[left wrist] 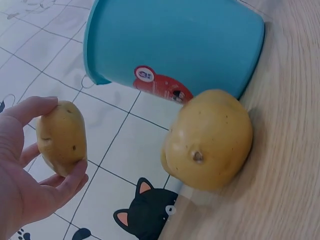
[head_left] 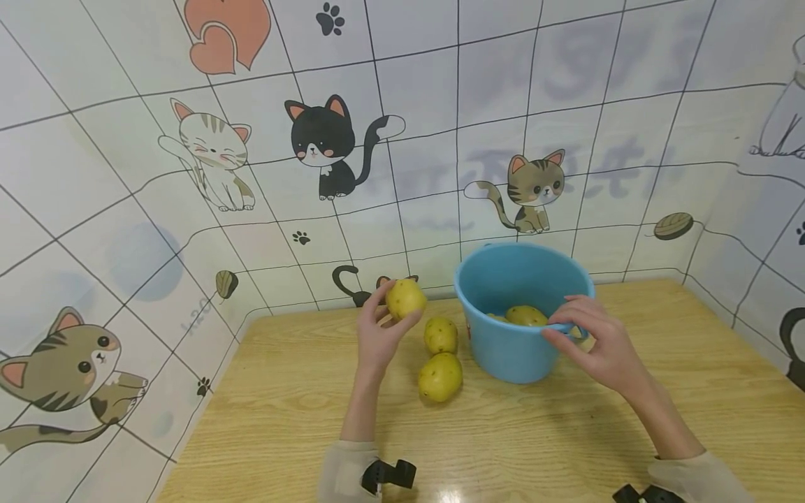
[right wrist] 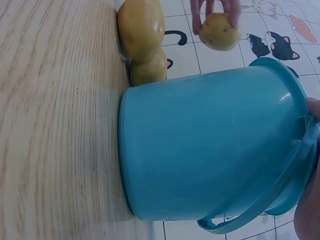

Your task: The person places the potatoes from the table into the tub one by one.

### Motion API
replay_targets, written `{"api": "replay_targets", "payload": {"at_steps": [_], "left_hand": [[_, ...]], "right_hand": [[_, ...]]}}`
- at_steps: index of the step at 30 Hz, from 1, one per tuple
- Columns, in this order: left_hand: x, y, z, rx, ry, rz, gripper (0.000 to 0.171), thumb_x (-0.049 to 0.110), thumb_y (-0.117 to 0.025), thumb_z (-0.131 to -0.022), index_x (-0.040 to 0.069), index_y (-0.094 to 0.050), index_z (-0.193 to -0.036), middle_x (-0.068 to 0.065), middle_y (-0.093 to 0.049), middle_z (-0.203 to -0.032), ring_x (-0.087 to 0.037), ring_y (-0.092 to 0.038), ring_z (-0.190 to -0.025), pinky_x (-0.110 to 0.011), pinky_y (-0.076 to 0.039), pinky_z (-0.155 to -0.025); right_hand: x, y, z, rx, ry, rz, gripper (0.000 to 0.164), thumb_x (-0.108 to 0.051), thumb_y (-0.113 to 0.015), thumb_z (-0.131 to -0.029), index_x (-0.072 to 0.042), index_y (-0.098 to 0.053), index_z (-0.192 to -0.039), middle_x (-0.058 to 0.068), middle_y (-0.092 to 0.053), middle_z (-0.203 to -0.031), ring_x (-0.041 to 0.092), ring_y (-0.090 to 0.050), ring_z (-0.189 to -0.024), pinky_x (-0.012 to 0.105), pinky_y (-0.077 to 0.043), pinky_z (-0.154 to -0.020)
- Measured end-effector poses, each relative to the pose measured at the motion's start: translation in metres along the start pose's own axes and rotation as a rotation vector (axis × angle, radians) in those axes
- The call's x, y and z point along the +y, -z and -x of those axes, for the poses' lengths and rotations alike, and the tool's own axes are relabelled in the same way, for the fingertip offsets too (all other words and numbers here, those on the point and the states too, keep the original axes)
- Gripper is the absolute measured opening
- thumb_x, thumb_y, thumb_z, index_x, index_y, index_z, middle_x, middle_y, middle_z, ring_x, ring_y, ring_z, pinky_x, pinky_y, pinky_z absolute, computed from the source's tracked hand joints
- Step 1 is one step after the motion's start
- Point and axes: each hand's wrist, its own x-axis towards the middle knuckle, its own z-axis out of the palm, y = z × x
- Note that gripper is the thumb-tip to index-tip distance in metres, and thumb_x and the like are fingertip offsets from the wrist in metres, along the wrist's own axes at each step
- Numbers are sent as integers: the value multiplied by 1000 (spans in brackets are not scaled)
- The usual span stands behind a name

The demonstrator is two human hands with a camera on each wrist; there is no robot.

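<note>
My left hand grips a yellow potato between thumb and fingers, raised over the table to the left of a blue bucket. The same potato shows in the left wrist view, lifted off the wood. Two more potatoes stand by the bucket's left side, the front potato close against the rear potato. Inside the bucket lies another potato, with part of a further one beside it. My right hand pinches the bucket's rim at the right, by the handle.
The wooden table meets a tiled wall printed with cartoon cats right behind the bucket. A second wall closes off the left side. A red label marks the bucket's side.
</note>
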Motion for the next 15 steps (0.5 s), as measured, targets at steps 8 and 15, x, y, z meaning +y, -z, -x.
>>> {"api": "replay_targets", "payload": {"at_steps": [8,15], "left_hand": [[16,-14,6,-6,-54,-3,67,15,-88,-79,22,-60,-140,-5,-46,-147,-32,-56,-119,-43,-54,-96],[26,-28,11,-35,-123,9,68,16,-88,-78,25,-59,-140,0,-50,-142,-30,-56,-119,-41,-54,-95]], "right_hand": [[2,0,1,-2,2,1,44,-44,-64,-99,-3,-70,-84,4,-65,-80,18,-57,-91,31,-39,-108],[0,0,-1,0,12,-25,42,-40,-65,-99,-2,-70,-84,4,-64,-80,18,-56,-90,32,-39,-107]]}}
